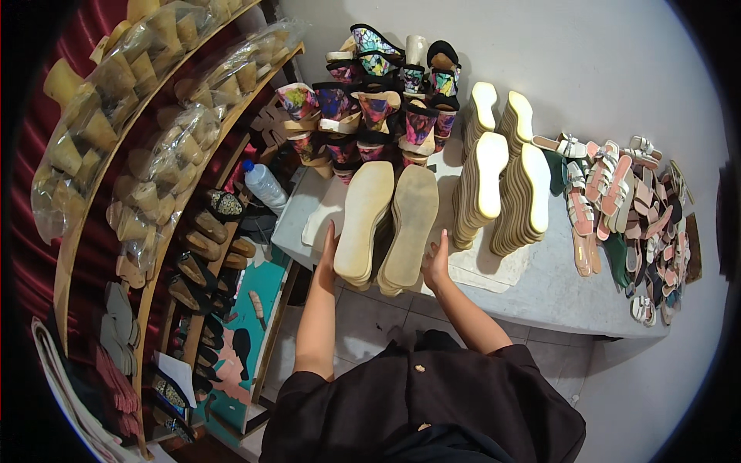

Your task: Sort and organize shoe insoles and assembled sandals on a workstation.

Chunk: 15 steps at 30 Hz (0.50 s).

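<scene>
Two tall stacks of flat beige shoe soles (390, 228) stand side by side at the near edge of the grey table (540, 289). The left hand (329, 251) lies flat and open against the left stack's outer side, fingers pointing up; the right hand (437, 258) presses open-palmed against the right stack's outer side. Both forearms reach up from below. To the right stand cream-topped sole stacks (502, 189), then pink and white strappy sandals (625, 208). Farther back sit colourful patterned wedge shoes (378, 100); a clear plastic bottle (264, 185) lies left.
</scene>
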Each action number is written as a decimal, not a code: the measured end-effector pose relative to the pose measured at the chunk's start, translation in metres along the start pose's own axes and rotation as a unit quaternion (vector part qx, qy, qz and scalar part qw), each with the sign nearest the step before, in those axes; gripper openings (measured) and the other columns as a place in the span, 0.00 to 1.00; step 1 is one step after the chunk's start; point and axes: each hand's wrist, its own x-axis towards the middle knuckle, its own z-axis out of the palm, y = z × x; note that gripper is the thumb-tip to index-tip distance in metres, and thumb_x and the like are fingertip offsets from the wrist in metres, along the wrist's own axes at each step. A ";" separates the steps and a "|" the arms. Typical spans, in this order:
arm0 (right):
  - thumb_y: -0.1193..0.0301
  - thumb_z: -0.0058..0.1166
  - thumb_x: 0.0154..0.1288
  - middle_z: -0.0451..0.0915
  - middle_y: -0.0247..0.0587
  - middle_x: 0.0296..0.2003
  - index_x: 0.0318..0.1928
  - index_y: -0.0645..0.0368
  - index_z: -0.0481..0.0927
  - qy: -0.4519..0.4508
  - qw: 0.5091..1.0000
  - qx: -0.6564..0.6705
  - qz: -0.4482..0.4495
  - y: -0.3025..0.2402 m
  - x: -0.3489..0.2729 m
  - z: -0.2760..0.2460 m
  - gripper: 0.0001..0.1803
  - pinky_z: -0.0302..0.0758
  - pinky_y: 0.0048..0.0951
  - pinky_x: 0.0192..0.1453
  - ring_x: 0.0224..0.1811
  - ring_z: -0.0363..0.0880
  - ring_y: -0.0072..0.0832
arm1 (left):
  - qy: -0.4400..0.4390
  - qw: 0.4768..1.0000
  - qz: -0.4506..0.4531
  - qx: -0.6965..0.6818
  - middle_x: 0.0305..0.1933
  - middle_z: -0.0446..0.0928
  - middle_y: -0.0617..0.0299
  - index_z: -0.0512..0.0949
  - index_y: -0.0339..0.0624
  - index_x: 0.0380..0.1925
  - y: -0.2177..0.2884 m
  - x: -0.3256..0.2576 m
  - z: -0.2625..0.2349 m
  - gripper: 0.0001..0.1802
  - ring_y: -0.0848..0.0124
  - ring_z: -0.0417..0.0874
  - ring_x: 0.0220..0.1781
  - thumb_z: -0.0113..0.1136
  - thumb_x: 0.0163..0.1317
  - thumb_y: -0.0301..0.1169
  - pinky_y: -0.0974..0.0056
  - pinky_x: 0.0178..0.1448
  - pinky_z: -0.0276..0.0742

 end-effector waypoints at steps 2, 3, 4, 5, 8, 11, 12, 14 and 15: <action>0.31 0.32 0.56 0.40 0.43 0.70 0.70 0.51 0.37 -0.009 1.000 0.001 0.017 0.005 0.006 0.010 0.52 0.35 0.52 0.69 0.73 0.33 0.38 | -0.004 0.999 -0.035 -0.010 0.51 0.75 0.54 0.65 0.37 0.58 -0.004 0.016 -0.017 0.38 0.66 0.77 0.50 0.37 0.64 0.60 0.62 0.53 0.74; 0.34 0.30 0.59 0.45 0.41 0.70 0.69 0.54 0.44 -0.013 0.999 0.005 0.033 0.009 0.013 0.011 0.48 0.35 0.49 0.70 0.72 0.38 0.34 | -0.002 0.999 -0.036 -0.011 0.51 0.75 0.54 0.65 0.37 0.58 -0.006 0.018 -0.024 0.38 0.66 0.77 0.50 0.37 0.64 0.60 0.62 0.53 0.74; 0.38 0.29 0.63 0.55 0.43 0.66 0.68 0.55 0.49 -0.104 0.994 0.020 0.014 0.024 0.032 -0.002 0.43 0.44 0.41 0.70 0.69 0.49 0.34 | -0.008 0.999 -0.040 -0.007 0.51 0.75 0.55 0.66 0.37 0.58 -0.009 0.023 -0.022 0.37 0.66 0.77 0.50 0.37 0.64 0.59 0.62 0.53 0.74; 0.38 0.29 0.63 0.55 0.43 0.66 0.68 0.55 0.49 -0.103 0.994 0.019 0.020 0.034 0.041 -0.006 0.43 0.44 0.41 0.70 0.69 0.49 0.34 | -0.009 0.999 -0.040 -0.005 0.50 0.75 0.55 0.66 0.37 0.58 -0.011 0.025 -0.023 0.37 0.66 0.77 0.50 0.37 0.64 0.59 0.62 0.52 0.74; 0.47 0.27 0.69 0.63 0.43 0.60 0.63 0.57 0.57 -0.130 0.983 0.125 -0.039 0.061 0.059 0.001 0.32 0.62 0.32 0.63 0.60 0.64 0.32 | -0.018 0.999 -0.039 0.014 0.49 0.75 0.56 0.66 0.37 0.57 -0.018 0.029 -0.025 0.36 0.67 0.78 0.48 0.37 0.65 0.58 0.63 0.51 0.74; 0.44 0.27 0.68 0.74 0.39 0.50 0.57 0.55 0.67 -0.090 0.981 0.170 0.005 0.067 0.068 0.010 0.32 0.71 0.34 0.54 0.50 0.73 0.33 | -0.026 0.998 -0.038 0.035 0.47 0.76 0.57 0.67 0.38 0.56 -0.023 0.031 -0.029 0.35 0.68 0.78 0.47 0.37 0.65 0.57 0.64 0.50 0.75; 0.47 0.30 0.68 0.77 0.37 0.43 0.53 0.55 0.70 -0.101 0.970 0.217 0.030 0.064 0.057 0.016 0.28 0.76 0.32 0.47 0.43 0.77 0.31 | -0.027 0.998 -0.035 0.040 0.46 0.76 0.57 0.67 0.38 0.56 -0.024 0.029 -0.035 0.34 0.69 0.78 0.46 0.37 0.65 0.57 0.64 0.50 0.75; 0.46 0.28 0.68 0.75 0.39 0.47 0.57 0.55 0.67 -0.104 0.978 0.181 0.017 0.057 0.047 0.018 0.30 0.74 0.33 0.51 0.46 0.75 0.32 | -0.040 0.998 -0.033 0.048 0.45 0.76 0.58 0.68 0.38 0.55 -0.028 0.029 -0.036 0.33 0.69 0.78 0.46 0.37 0.66 0.56 0.64 0.49 0.75; 0.45 0.26 0.69 0.73 0.42 0.51 0.60 0.56 0.64 -0.107 0.984 0.144 0.002 0.056 0.045 0.017 0.33 0.72 0.34 0.55 0.50 0.74 0.34 | -0.048 0.997 -0.032 0.052 0.45 0.76 0.58 0.68 0.38 0.55 -0.030 0.029 -0.037 0.33 0.70 0.78 0.45 0.37 0.66 0.56 0.65 0.49 0.75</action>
